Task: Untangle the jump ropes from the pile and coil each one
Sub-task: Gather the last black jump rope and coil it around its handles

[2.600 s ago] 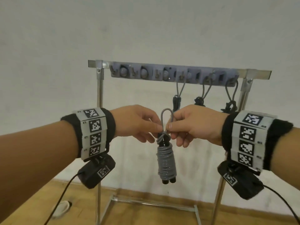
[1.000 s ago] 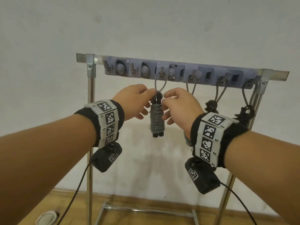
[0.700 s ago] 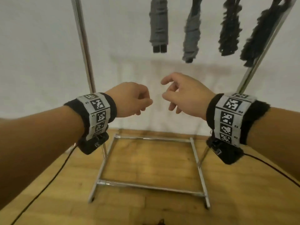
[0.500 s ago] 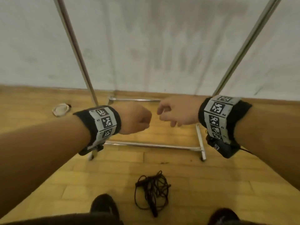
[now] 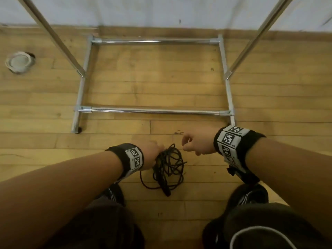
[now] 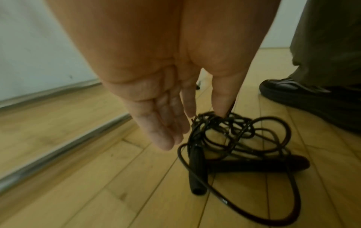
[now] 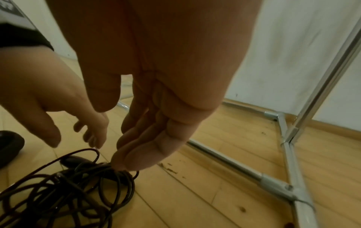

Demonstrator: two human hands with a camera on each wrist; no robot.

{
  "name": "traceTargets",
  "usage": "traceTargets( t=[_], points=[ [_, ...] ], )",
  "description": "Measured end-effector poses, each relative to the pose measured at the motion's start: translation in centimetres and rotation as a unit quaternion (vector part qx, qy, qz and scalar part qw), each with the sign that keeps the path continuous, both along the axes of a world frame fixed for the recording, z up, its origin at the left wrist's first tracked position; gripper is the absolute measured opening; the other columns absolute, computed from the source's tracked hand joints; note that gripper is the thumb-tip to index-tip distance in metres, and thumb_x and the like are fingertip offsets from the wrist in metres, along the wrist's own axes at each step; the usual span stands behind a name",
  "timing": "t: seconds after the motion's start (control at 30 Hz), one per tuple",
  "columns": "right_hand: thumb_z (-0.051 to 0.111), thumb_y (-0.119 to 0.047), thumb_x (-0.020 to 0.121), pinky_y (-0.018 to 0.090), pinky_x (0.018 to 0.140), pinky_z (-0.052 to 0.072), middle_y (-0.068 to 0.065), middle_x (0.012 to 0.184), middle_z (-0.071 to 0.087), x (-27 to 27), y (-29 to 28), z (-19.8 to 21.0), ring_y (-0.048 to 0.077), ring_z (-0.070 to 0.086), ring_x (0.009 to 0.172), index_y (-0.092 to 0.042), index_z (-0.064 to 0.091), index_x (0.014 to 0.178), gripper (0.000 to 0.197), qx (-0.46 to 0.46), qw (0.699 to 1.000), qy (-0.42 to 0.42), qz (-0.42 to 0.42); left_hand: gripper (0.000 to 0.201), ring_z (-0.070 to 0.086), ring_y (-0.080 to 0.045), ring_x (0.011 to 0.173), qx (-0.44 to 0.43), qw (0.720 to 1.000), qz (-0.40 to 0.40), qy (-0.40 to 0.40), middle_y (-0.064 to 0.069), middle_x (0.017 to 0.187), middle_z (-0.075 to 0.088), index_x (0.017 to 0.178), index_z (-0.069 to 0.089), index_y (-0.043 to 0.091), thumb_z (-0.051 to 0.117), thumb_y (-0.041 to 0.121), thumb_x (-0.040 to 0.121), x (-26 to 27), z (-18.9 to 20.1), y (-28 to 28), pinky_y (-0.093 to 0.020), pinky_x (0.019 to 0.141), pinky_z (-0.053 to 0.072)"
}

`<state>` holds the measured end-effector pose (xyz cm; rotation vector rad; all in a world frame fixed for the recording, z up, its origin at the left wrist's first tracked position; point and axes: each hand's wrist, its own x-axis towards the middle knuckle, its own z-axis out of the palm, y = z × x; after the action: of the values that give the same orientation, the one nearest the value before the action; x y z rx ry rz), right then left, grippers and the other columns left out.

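Note:
A tangled black jump rope [image 5: 168,169] lies in a loose pile on the wooden floor between my feet, with its two black handles [image 6: 196,169] crossed under the cord. My left hand [image 5: 159,150] hangs at the pile's upper left edge. Its fingers [image 6: 166,128] are straight and point down, and the thumb tip touches the top loops of the rope [image 6: 240,135]. My right hand [image 5: 187,143] hovers just right of the pile, holding nothing. Its relaxed fingertips [image 7: 126,160] sit right at the nearest loops of the rope [image 7: 78,189]; I cannot tell whether they touch.
The chrome rack base [image 5: 154,110] frames the floor just beyond the rope, and its uprights [image 5: 53,36] rise left and right. A roll of tape [image 5: 18,62] lies far left. My dark shoes [image 5: 251,194] flank the pile. A white wall stands behind.
Both hands let go of the coiled grey rope hung on the rack. They dropped to the floor, and the view tilted down to the black tangled rope, which the left hand now touches.

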<state>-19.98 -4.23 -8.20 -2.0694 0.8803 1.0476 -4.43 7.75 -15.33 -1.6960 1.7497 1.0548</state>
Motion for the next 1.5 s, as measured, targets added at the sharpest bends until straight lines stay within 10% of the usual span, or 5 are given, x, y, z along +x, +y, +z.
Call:
traceTargets(
  t=[0.47,0.63,0.93,1.13,1.5],
  points=[
    [0.056,-0.038,0.102,0.031,0.086,0.054,-0.001,0.131,0.065,0.7,-1.6,-5.8,0.018,0.063,0.11,-0.023,0.059,0.138,0.039,0.007,0.998,-0.036,-0.041,0.021,0.073,-0.015,0.082,0.07,0.962,0.244,0.096,0.005,0.097,0.073,0.109,0.055,0.036,0.069,0.026,0.097,2.2,-6.5,-0.9,-0.034,0.071,0.061],
    [0.072,-0.041,0.089,0.036,0.102,0.048,-0.003,0.152,0.049,0.9,-2.8,-3.6,0.022,0.055,0.127,-0.038,0.028,0.158,0.082,0.018,0.994,-0.074,-0.077,0.031,0.078,-0.011,0.074,0.023,0.931,0.307,0.194,0.0,0.096,0.079,0.104,0.053,0.04,0.07,0.016,0.097,4.0,0.1,-2.9,-0.031,0.071,0.064],
    [0.071,-0.038,0.09,0.031,0.072,0.045,-0.001,0.099,0.071,2.5,-2.4,6.1,0.018,0.063,0.093,-0.029,0.07,0.106,0.019,-0.021,0.97,-0.212,-0.119,0.042,0.065,-0.007,0.075,-0.128,0.915,0.317,0.216,0.007,0.09,0.074,0.131,0.044,0.052,0.068,0.049,0.097,5.4,14.1,-2.4,-0.035,0.076,0.053],
    [0.063,-0.013,0.097,0.045,0.094,0.059,0.008,0.089,0.08,2.1,-1.9,14.7,0.029,0.076,0.097,-0.013,0.066,0.113,0.016,0.046,0.908,-0.324,-0.261,0.047,0.073,-0.004,0.071,-0.262,0.913,0.283,0.133,0.011,0.085,0.078,0.14,0.042,0.056,0.066,0.05,0.099,4.5,22.0,-2.6,-0.033,0.07,0.058],
    [0.051,-0.003,0.096,0.052,0.08,0.063,0.013,0.071,0.065,2.0,0.3,25.9,0.032,0.07,0.062,-0.001,0.067,0.112,0.023,-0.048,0.856,-0.426,-0.289,0.018,0.065,-0.004,0.076,-0.273,0.947,0.164,-0.031,0.013,0.082,0.072,0.09,0.061,0.043,0.068,0.059,0.094,3.4,32.7,-0.1,-0.029,0.065,0.042]
  ],
)
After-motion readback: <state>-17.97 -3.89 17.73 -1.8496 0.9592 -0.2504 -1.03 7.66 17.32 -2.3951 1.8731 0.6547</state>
